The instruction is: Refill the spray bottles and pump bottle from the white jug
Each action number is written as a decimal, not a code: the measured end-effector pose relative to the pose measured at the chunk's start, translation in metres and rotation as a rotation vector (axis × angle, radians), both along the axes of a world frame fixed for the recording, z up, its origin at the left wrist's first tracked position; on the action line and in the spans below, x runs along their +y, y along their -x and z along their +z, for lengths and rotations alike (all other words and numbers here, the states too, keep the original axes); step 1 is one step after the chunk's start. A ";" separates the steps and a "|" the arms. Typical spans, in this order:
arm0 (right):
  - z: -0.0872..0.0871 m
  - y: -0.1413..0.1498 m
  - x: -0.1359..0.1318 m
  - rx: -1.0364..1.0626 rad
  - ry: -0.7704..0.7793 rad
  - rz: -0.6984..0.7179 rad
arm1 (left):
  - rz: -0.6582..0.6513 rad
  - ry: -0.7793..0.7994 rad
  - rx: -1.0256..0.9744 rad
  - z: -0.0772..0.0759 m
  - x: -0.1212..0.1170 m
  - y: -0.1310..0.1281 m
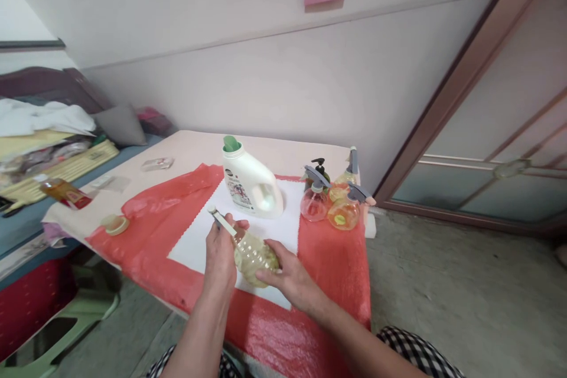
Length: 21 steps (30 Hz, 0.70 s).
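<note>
My right hand (283, 274) is closed round a clear, bumpy round bottle (254, 255) with yellowish liquid, tilted over the white cloth (283, 229). My left hand (220, 257) grips the bottle's neck, where a pale tube (220, 220) sticks up and to the left. Behind them stands a white detergent jug (253, 182) with a green cap. To the right stand three small spray bottles (337, 204) with grey triggers and a dark pump bottle (319, 168).
A red plastic sheet (155, 230) covers the table's front. A round pale lid (115, 224) lies at its left edge. A small clear box (157, 163) and an orange packet (66, 192) lie further left. A green stool (57, 331) stands below.
</note>
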State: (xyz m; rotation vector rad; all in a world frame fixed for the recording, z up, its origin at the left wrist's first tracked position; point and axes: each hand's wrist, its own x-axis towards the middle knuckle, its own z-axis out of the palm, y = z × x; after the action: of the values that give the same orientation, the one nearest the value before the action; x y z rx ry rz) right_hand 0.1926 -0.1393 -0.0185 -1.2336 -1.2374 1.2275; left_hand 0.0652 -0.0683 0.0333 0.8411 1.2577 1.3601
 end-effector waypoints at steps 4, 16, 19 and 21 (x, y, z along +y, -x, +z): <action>-0.003 0.004 -0.005 -0.353 -0.167 -0.122 | 0.061 -0.062 0.095 -0.009 0.002 -0.007; -0.012 -0.004 0.000 -0.372 -0.145 -0.165 | -0.390 -0.034 0.042 -0.028 -0.008 -0.017; -0.012 -0.005 0.001 -0.386 -0.137 -0.171 | -0.476 -0.009 0.153 -0.024 -0.009 -0.014; -0.012 -0.006 0.002 -0.406 -0.137 -0.176 | -0.553 0.005 0.279 -0.018 -0.011 -0.013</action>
State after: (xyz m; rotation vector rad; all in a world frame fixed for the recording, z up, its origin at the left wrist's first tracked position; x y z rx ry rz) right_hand 0.1983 -0.1374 -0.0303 -1.4998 -1.4398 0.7722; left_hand 0.0787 -0.0789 0.0153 1.2948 1.1173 0.8145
